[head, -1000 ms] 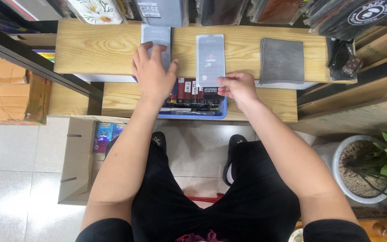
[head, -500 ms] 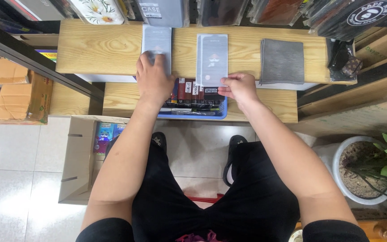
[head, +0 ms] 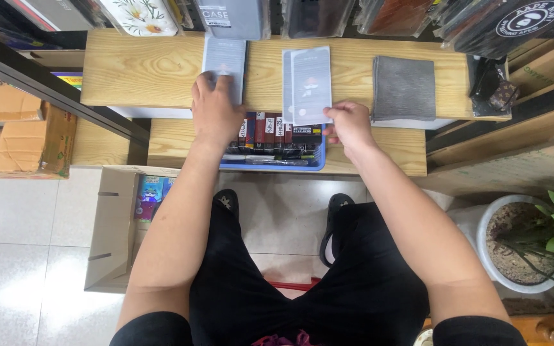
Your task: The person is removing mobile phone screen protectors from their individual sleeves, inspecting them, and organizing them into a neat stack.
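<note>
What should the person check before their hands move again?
1. Left hand lies flat on the grey packet: ok.
2. Right hand pinches the bottom edge of the pale packet: ok.
3. Both packets rest fully on the wooden shelf: not ok, the pale one overhangs the front edge.
4. Grey cloth lies apart from the pale packet: ok.
5. Blue tray of small boxes sits below the shelf between the hands: ok.
6. What is inside the packets: cannot tell.
</note>
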